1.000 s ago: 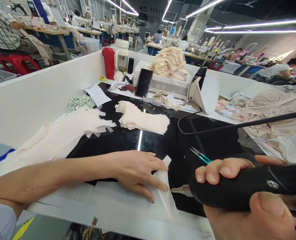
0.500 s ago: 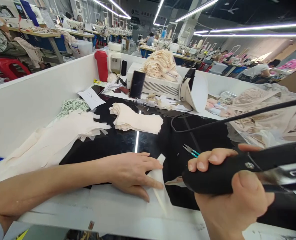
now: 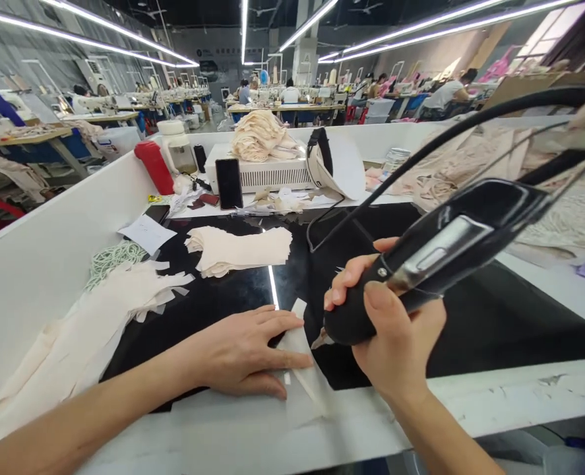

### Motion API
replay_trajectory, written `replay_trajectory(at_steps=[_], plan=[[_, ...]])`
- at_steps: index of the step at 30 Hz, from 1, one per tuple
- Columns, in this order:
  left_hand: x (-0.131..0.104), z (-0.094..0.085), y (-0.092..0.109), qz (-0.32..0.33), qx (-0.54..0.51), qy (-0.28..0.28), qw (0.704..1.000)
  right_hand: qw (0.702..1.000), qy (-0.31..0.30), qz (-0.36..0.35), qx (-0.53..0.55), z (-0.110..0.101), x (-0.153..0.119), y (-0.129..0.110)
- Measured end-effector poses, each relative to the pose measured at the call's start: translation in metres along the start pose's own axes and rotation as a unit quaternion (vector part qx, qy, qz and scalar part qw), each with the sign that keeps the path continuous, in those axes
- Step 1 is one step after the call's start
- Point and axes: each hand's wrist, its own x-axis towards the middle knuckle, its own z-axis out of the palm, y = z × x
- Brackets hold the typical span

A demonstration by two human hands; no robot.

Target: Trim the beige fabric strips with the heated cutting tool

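My left hand lies flat with its fingers spread, pressing a narrow cream fabric strip against the black glass work surface. The strip's lower end runs over the white front edge. Wrapped round the black corded hot knife is my right hand. The knife's metal tip points left, close to the strip's right edge; I cannot tell whether they touch. Beyond my hands rests a stack of cream fabric pieces. Small snips are mostly hidden behind my right fingers.
Cream cut pieces and green cord lie at the left. A phone leans against a white vented box. The knife's black cable arches across the right. Beige fabric is heaped at the right.
The view has swung to the right. My right hand has tilted the hot knife so its back end points upward, with the tip still near the strip. My left hand stays on the strip.
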Motion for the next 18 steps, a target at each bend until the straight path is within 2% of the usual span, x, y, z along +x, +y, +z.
replay_trajectory(at_steps=[11, 18], plan=[[-0.0059, -0.0021, -0.0018, -0.027, 0.001, -0.048, 0.998, 1.000, -0.006, 0.002, 0.013, 0.0076, -0.0013, 0.0041], [-0.0043, -0.0016, -0.0013, -0.023, -0.003, -0.031, 0.999, 1.000, 0.007, 0.010, 0.006, 0.0046, -0.0024, 0.0045]])
